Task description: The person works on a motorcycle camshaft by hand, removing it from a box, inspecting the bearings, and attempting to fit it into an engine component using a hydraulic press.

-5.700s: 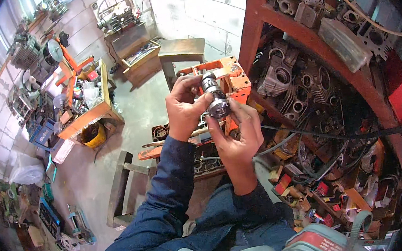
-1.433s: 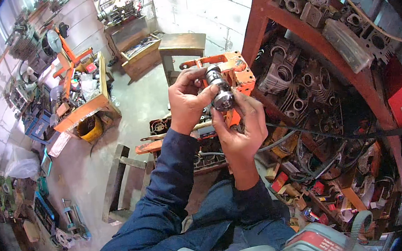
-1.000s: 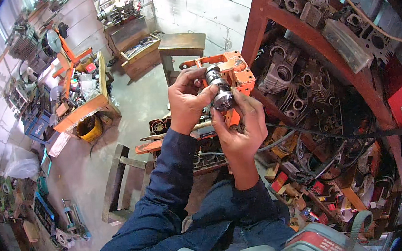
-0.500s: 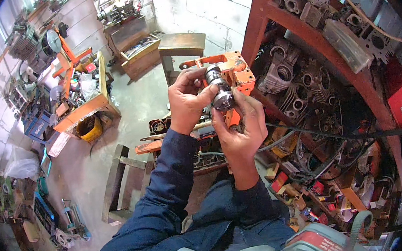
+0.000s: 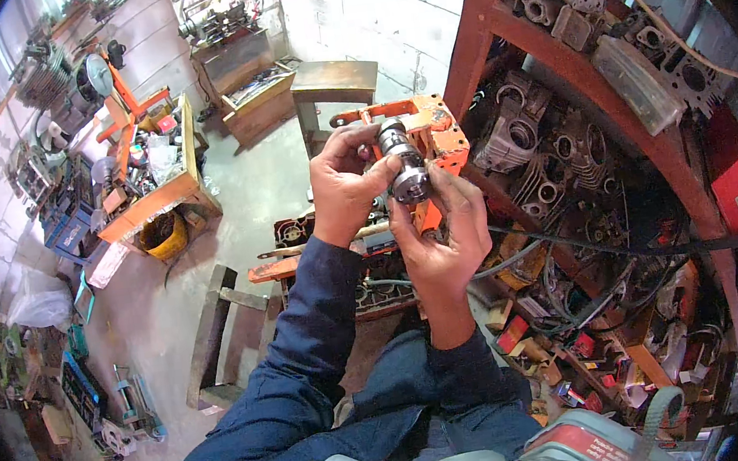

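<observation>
A short, shiny metal camshaft (image 5: 400, 148) with dark bands and a wider round end is held up in front of me, between my two hands. My left hand (image 5: 344, 188) grips its far-left side, thumb pressed against the middle and fingers curled behind. The fingertips and thumb of my right hand (image 5: 446, 238) close around the near, wider end. Behind the camshaft stands an orange metal frame (image 5: 447, 137) with bolt holes, partly hidden by my hands.
Engine castings (image 5: 516, 134) and loose parts crowd the rusty shelving at right, with a dark hose (image 5: 623, 250) across it. A wooden stool (image 5: 333, 79) stands ahead. At left are a cluttered workbench (image 5: 150, 204), a yellow bucket (image 5: 163, 239) and a metal stand (image 5: 229, 335).
</observation>
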A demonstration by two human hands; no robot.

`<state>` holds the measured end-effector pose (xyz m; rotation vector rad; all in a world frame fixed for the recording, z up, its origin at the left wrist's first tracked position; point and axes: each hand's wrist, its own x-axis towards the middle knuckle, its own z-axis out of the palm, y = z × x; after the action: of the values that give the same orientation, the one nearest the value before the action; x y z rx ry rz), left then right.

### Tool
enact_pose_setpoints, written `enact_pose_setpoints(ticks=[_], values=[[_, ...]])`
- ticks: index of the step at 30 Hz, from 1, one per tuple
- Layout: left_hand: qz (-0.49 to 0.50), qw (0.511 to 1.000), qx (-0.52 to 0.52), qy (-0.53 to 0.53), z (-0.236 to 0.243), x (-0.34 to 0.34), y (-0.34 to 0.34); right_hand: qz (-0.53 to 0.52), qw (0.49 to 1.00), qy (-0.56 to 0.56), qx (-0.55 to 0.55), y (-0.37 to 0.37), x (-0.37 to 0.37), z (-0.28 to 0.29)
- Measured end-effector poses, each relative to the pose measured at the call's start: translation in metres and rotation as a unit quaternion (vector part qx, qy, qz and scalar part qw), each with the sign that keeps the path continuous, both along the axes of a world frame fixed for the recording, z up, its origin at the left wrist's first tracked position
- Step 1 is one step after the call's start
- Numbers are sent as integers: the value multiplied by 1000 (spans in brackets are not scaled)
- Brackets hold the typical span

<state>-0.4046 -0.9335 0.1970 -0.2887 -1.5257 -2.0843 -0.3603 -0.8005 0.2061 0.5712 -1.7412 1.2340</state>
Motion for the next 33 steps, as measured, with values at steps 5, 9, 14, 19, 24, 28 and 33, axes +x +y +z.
enact_pose_setpoints(ticks=[5,9,14,19,24,28,33], values=[[-6,1000,15,-2,1,0,1,8,1000,-4,-6,1,1,3],[-6,1000,14,0,-1,-1,1,5,1000,-9,-3,1,1,3],[-14,1000,18,9,0,0,1,-8,1000,-4,5,1,1,4],[-2,1000,6,-1,-1,0,1,-1,1000,-4,5,1,2,5],[-2,1000,16,-4,1,1,3,-1,1000,-10,6,2,1,3],[-2,1000,5,-2,1,0,1,-4,1000,-14,4,1,3,6],[-11,1000,17,7,3,1,1,8,1000,-3,-5,0,0,2]])
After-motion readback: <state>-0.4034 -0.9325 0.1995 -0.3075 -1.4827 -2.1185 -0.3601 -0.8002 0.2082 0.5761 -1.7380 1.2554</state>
